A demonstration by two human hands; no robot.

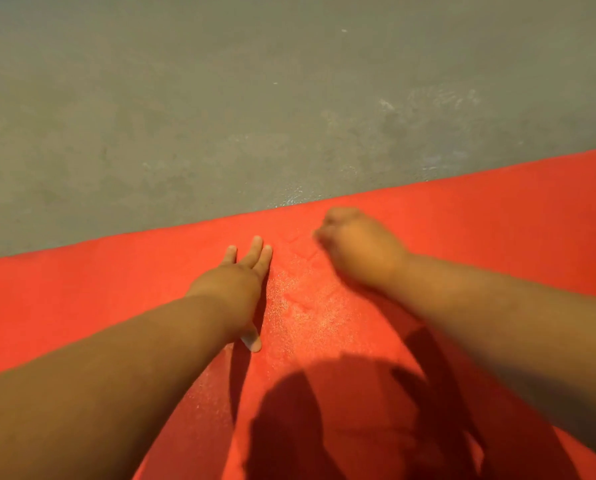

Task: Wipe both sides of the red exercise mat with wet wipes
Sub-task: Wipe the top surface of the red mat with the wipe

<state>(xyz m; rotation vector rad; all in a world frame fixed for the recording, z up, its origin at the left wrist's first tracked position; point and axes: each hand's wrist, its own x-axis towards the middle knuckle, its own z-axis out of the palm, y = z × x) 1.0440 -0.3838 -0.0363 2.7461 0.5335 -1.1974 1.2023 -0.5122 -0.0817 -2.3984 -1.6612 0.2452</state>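
On my feed the red mat (116, 289) covers the lower half, with grey floor (220, 98) at 12 o'clock. The left hand (241, 271) lies flat on the mat, fingers straight. The right hand (355, 244), at 2 o'clock from it, is curled and blurry, so I can't tell if it's holding anything.

I see bare mat (497, 220) open toward 9 and 3 o'clock, and flat floor (220, 98) beyond its edge at 12. Only the left hand (241, 282), pressed flat, and the curled right hand (355, 244) stand in between.
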